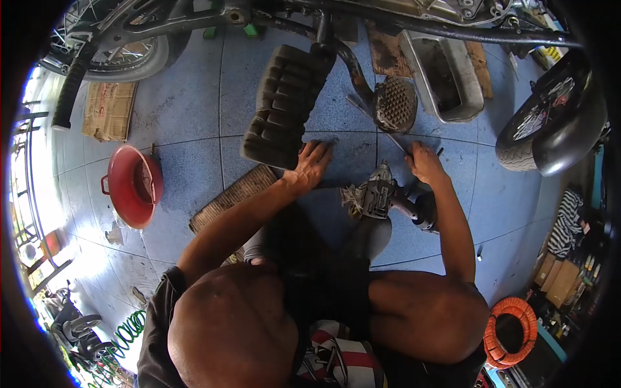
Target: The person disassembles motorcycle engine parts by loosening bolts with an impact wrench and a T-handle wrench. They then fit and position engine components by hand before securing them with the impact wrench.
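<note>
My left hand (310, 165) is low over the floor beside the ribbed rubber footpeg (284, 107) of a motorcycle, fingers spread and nothing visible in them. My right hand (425, 163) is closed around a thin metal rod tool (398, 143), whose kind I cannot make out. Its shaft points up and left towards the studded brake pedal (395, 105). Between my hands, close to my right shoe, lies a worn power tool that looks like an impact wrench (381, 194), with a crumpled rag (353, 199) against its left side.
A metal tray (475, 107) sits at the upper right on cardboard. To the left stands a red basin (116, 207). A flattened cardboard strip (223, 204) lies by my left forearm. The motorcycle frame (414, 29) spans the top; a wheel with fender (557, 129) is on the right. An orange coiled hose (491, 336) lies lower right.
</note>
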`<state>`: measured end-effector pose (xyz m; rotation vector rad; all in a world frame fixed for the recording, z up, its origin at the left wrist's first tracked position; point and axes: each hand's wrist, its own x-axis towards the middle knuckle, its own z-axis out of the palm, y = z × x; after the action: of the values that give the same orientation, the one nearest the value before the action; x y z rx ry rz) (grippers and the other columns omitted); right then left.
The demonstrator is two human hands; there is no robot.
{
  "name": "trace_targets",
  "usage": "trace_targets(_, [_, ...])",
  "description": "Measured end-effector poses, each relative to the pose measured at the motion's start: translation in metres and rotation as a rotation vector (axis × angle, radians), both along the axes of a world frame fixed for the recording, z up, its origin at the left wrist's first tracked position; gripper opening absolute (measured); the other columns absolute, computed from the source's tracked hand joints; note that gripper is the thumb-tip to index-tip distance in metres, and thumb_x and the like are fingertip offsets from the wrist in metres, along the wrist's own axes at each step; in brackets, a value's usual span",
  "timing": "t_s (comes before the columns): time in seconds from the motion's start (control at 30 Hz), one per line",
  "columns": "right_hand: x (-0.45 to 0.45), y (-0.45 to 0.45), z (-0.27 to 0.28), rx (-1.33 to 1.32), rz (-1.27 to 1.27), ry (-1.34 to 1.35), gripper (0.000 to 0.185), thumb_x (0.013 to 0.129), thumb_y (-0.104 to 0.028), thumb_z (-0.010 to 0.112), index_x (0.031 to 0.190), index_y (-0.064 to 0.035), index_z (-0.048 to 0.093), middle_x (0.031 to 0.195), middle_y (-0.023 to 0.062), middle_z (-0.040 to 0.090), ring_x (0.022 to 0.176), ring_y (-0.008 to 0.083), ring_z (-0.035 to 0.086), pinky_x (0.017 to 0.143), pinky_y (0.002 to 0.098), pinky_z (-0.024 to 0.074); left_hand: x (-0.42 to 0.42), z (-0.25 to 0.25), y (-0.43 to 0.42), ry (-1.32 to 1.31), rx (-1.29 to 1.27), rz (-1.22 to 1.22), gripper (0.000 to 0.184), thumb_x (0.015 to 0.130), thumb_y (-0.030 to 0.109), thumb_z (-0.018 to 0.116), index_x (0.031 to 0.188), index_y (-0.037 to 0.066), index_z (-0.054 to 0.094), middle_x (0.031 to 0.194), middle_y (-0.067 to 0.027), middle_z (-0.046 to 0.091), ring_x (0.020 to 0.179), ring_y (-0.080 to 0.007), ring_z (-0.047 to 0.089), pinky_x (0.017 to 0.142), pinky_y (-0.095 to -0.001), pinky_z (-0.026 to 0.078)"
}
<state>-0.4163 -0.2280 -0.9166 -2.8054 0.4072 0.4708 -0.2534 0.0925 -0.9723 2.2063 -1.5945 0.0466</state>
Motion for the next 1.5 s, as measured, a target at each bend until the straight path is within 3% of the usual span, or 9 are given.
trace_targets(0.2, [0.019, 0.0, 0.025, 0.008, -0.095, -0.258, 0.026, 0.091, -0.013, 0.057, 0.112, -0.0037, 0.043, 0.086, 0.023, 0.062, 0.084, 0.0423, 0.062, 0.073, 0.0495, 0.0487, 0.005, 0.018, -0.002, 0.05, 0.081, -0.007, 0.043, 0.084, 0.012, 0.061, 0.125, 0.002, 0.055, 0.12, -0.0159, 0.055, 0.11, -0.0319, 0.052, 0.091, -0.0452, 0.044])
trace_targets(0.37, [0.041, 0.028, 0.104, 0.219, -0.014, -0.399, 0.017, 0.093, -0.009, 0.054, 0.11, -0.0057, 0.053, 0.083, 0.0153, 0.064, 0.065, 0.0358, 0.064, 0.057, 0.0437, 0.0499, 0.011, 0.028, -0.017, 0.12, 0.213, 0.051, 0.054, 0.082, 0.01, 0.059, 0.134, 0.003, 0.046, 0.11, -0.0156, 0.055, 0.101, -0.0312, 0.053, 0.09, -0.0435, 0.044])
trace_targets(0.47, [0.036, 0.048, 0.141, 0.679, -0.442, -0.05, 0.018, 0.091, -0.007, 0.053, 0.107, -0.0038, 0.061, 0.076, 0.0115, 0.065, 0.053, 0.0265, 0.063, 0.049, 0.0389, 0.0507, 0.014, 0.023, -0.016, 0.008, 0.264, -0.004, 0.047, 0.084, 0.009, 0.053, 0.13, 0.001, 0.051, 0.112, -0.0147, 0.054, 0.101, -0.0285, 0.052, 0.088, -0.04, 0.043])
trace_targets(0.57, [0.022, 0.051, 0.145, 1.1, -0.655, -0.114, 0.024, 0.088, -0.006, 0.056, 0.108, 0.0038, 0.063, 0.076, 0.013, 0.067, 0.053, 0.0233, 0.065, 0.048, 0.0334, 0.0536, 0.011, 0.017, -0.013, 0.001, 0.238, 0.012, 0.049, 0.084, 0.008, 0.052, 0.133, 0.005, 0.05, 0.114, -0.0143, 0.053, 0.103, -0.0285, 0.051, 0.09, -0.0396, 0.043])
trace_targets(0.63, [0.011, 0.054, 0.142, 1.675, -0.659, -0.448, 0.03, 0.085, -0.01, 0.061, 0.107, 0.0108, 0.06, 0.08, 0.02, 0.068, 0.061, 0.0273, 0.068, 0.056, 0.0344, 0.0583, 0.013, 0.02, -0.009, 0.034, 0.252, 0.007, 0.05, 0.085, 0.008, 0.052, 0.135, 0.006, 0.049, 0.116, -0.0146, 0.052, 0.105, -0.029, 0.051, 0.092, -0.0401, 0.042])
trace_targets(0.8, [-0.002, 0.06, 0.152, 1.523, -0.673, -0.723, 0.031, 0.082, -0.011, 0.068, 0.104, 0.0099, 0.06, 0.081, 0.0232, 0.068, 0.067, 0.0296, 0.07, 0.06, 0.0368, 0.06, 0.011, 0.019, 0.001, 0.064, 0.27, -0.012, 0.052, 0.086, 0.008, 0.05, 0.138, 0.01, 0.047, 0.12, -0.0153, 0.051, 0.11, -0.0307, 0.05, 0.096, -0.042, 0.04])
trace_targets(1.07, [0.007, 0.048, 0.142, 1.023, -0.704, -0.876, 0.017, 0.092, -0.006, 0.06, 0.101, 0.0079, 0.062, 0.067, 0.01, 0.061, 0.053, 0.011, 0.052, 0.048, 0.0233, 0.0411, 0.01, 0.024, -0.003, -0.018, 0.307, -0.064, 0.048, 0.087, 0.01, 0.049, 0.136, 0.008, 0.049, 0.124, -0.0153, 0.05, 0.112, -0.03, 0.05, 0.096, -0.0413, 0.04])
trace_targets(1.3, [0.012, 0.036, 0.115, 0.638, -0.397, -1.068, 0.017, 0.098, -0.012, 0.053, 0.097, 0.003, 0.062, 0.095, 0.0125, 0.064, 0.073, 0.0148, 0.057, 0.068, 0.0306, 0.0493, 0.019, 0.027, -0.017, 0.013, 0.268, -0.025, 0.046, 0.086, 0.008, 0.051, 0.132, 0.005, 0.051, 0.116, -0.0163, 0.055, 0.107, -0.0296, 0.053, 0.094, -0.0408, 0.042])
trace_targets(1.5, [0.017, 0.015, 0.12, 0.904, -0.291, -1.221, 0.03, 0.102, -0.023, 0.046, 0.11, 0.0033, 0.056, 0.078, 0.0054, 0.056, 0.068, 0.0129, 0.051, 0.06, 0.029, 0.0454, 0.041, 0.011, -0.038, -0.099, 0.099, -0.044, 0.035, 0.082, 0.007, 0.055, 0.117, 0.0, 0.057, 0.112, -0.0155, 0.056, 0.103, -0.0284, 0.053, 0.092, -0.0399, 0.044])
